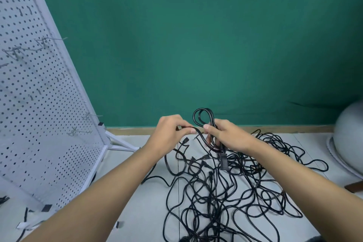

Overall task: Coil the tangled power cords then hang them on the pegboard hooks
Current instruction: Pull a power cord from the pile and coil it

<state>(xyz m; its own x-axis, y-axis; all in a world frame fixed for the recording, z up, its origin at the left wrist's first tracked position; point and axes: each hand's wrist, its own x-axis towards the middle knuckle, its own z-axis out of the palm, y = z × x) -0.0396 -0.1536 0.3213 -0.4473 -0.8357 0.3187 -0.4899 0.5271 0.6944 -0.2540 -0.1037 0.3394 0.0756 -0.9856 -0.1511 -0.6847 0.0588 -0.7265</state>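
Small coil (203,117) of black cord, held just above the floor (137,202): we clamp the right hand (227,135) round its waist, while the left hand (169,133) pinches the feeding strand between curled fingers (188,130). The strand runs down into the tangled pile (225,192). In our judgement a snag there could drag knots upward or pull the loops loose. The pegboard (39,104) and its hooks (78,132) stand well to the left.

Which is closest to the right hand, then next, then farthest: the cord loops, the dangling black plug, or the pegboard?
1. Cord loops: held in the right hand, sticking up above it.
2. Black plug: dangling just below that hand.
3. Pegboard: far off on the left.
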